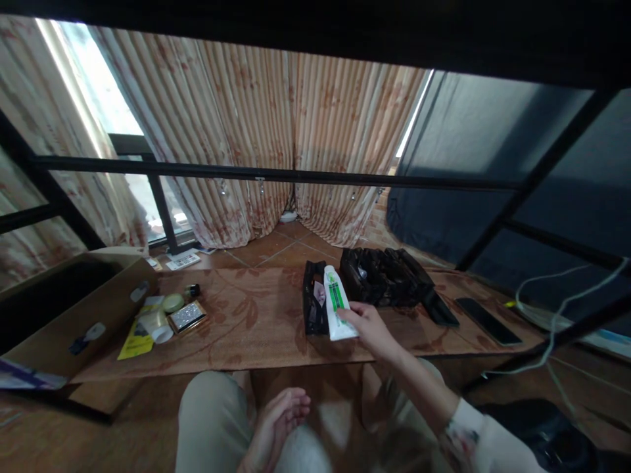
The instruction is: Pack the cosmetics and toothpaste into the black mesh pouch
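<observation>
A white tube with a green label [338, 305] is pinched in my right hand [367, 328], its cap end pointing away from me. The tube sits over the right side of a narrow black container [311, 314], which has a pale pinkish item [319, 292] inside. Whether the tube touches the container I cannot tell. Close to my lap, my left hand [280, 420] holds nothing, its fingers loosely curved and a little apart. Right of the tube stands a larger black divided organizer [387, 279].
On the patterned cloth [251, 315] lie a glittery case [187, 316], a round green container [173, 302] and a yellow packet [135, 341]. A cardboard box [142, 276] stands left. A dark phone-like slab [488, 320] lies right, near a white cable [552, 328]. A black bar [296, 175] crosses ahead.
</observation>
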`<state>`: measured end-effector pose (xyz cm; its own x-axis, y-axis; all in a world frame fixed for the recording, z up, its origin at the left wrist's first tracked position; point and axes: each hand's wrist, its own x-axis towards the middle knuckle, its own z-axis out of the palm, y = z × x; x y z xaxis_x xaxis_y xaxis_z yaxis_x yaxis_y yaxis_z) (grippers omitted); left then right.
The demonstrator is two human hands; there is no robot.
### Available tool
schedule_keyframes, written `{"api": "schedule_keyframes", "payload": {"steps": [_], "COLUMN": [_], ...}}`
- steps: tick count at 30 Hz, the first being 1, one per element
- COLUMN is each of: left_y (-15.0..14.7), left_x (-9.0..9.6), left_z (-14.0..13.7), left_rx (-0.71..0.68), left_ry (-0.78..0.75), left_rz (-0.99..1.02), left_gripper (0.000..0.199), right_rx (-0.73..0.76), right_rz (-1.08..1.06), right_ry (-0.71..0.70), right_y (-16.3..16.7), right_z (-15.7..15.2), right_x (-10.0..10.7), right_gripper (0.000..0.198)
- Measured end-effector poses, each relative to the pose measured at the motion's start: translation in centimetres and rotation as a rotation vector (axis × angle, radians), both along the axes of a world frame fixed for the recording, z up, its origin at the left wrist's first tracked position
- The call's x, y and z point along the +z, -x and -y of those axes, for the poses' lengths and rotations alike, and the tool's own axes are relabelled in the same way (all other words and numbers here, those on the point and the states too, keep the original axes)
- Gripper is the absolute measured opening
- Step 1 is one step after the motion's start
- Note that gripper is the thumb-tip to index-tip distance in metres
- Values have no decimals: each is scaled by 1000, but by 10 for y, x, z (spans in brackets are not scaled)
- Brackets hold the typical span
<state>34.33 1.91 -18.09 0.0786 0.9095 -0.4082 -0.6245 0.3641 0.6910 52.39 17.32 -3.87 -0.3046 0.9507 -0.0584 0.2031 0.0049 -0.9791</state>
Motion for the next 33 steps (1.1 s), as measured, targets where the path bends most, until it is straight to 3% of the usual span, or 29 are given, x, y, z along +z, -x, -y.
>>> {"api": "schedule_keyframes", "payload": {"steps": [5,10,14,21,29,33], "left_y": [-2,-3,-4,-4,-7,-5], "left_x": [6,4,0,-6,-19,-24], "left_z": [1,-3,-5,-7,-7,-7], "left_rx": [65,67,61,69,84,76], "left_ry": [20,31,12,26,65,74], "left_rz": [-15,-3,9,-11,-72,-118], "left_gripper": [41,38,36,37,41,48], "right_rx": [50,75,78,60,67,52], "right_rz": [193,449,660,844,738,619], "right_ry": [-29,-94,-229,-462,-482,-500], "right_y": [7,20,38,51,20,18], "right_z": [-54,-88,-106,-98,-88,-87], "right_x": [18,16,12,4,-6,-11], "right_gripper": [35,29,22,35,17,20]}}
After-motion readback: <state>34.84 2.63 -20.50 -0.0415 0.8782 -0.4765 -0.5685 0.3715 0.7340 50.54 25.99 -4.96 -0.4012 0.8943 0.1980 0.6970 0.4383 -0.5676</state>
